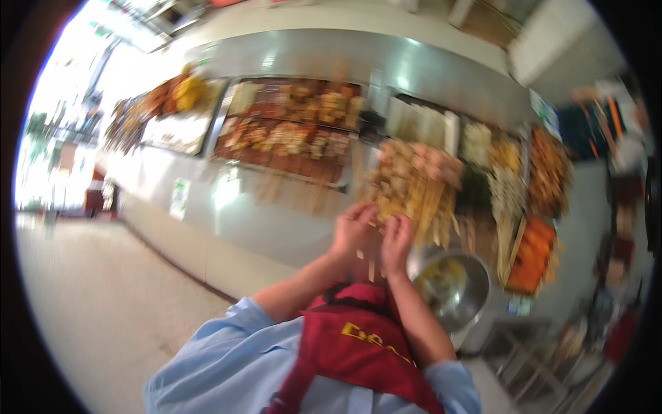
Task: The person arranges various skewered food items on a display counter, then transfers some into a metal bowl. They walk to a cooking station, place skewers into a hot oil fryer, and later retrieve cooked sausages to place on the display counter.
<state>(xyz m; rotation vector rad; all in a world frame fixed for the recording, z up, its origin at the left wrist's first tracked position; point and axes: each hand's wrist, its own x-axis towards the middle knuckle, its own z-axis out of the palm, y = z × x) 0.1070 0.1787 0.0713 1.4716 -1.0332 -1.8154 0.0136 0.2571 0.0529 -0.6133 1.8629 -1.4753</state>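
Note:
My left hand (354, 227) and my right hand (397, 240) are close together in front of my red apron, at the near ends of wooden skewers (385, 207). Several stick ends show below and between the fingers. The fingers of both hands are curled in around the sticks, though motion blur hides the exact grip. Just beyond the hands lie skewers of pale and pinkish food balls (421, 163), their sticks pointing towards me. A steel bowl (478, 290) with something yellowish in it stands to the right of my right forearm.
Trays of skewered food (289, 142) are set in the steel counter (258, 222) ahead. Further left lies a white tray (176, 135) beside yellow and brown food. On the right are white skewers (507, 196), brown skewers (549, 176) and an orange tray (532, 256). The counter's edge curves at left.

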